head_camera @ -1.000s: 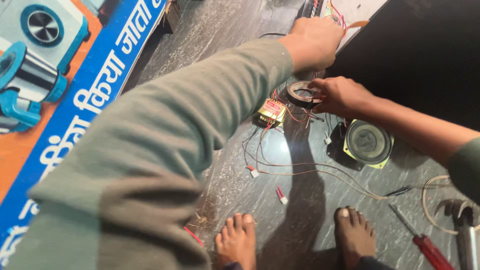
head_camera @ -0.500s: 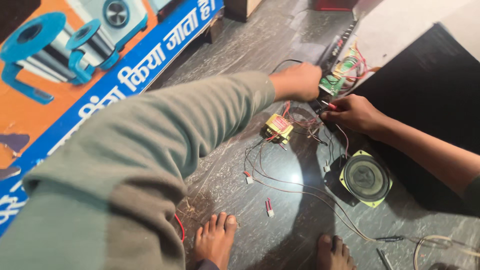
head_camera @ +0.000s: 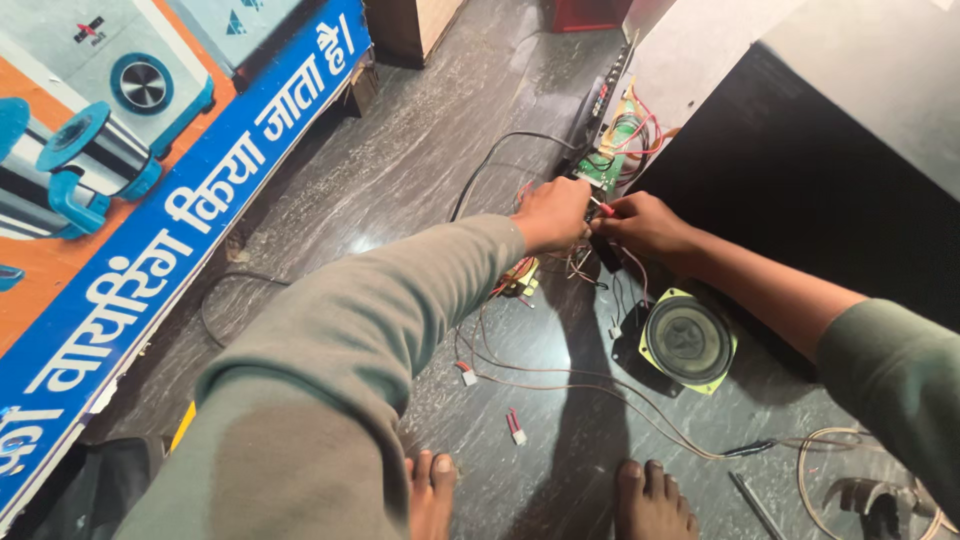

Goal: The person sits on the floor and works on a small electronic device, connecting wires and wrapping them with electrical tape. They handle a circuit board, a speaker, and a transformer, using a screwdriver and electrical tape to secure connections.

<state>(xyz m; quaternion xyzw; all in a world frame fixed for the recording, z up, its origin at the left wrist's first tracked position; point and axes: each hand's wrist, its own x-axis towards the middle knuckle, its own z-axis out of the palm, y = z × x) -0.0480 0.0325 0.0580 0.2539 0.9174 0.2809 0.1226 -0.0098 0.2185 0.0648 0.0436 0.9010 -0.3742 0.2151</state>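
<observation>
1. Both hands meet at the far middle of the floor: left hand (head_camera: 553,213) curled, fingers pinched on thin red wires (head_camera: 580,262) at the near end of a narrow green circuit board (head_camera: 612,150); right hand (head_camera: 640,222) pinches a small red-tipped piece (head_camera: 604,209), cannot tell if wire end or tool.
2. Board leans on the edge of a large black box panel (head_camera: 800,170), likely so the wiring stays within reach.
3. Round black speaker with yellow-green frame (head_camera: 687,340) lies face up, near right of the hands, wires trailing to it.
4. Small yellow-wrapped transformer (head_camera: 521,277) sits just under the left wrist.
5. Room: panel edge blocks the right; dark marble floor (head_camera: 400,170) to the left is open up to a blue-and-orange printed banner (head_camera: 150,220). Bare feet (head_camera: 650,500) and loose red connectors (head_camera: 515,425) crowd the near side.
</observation>
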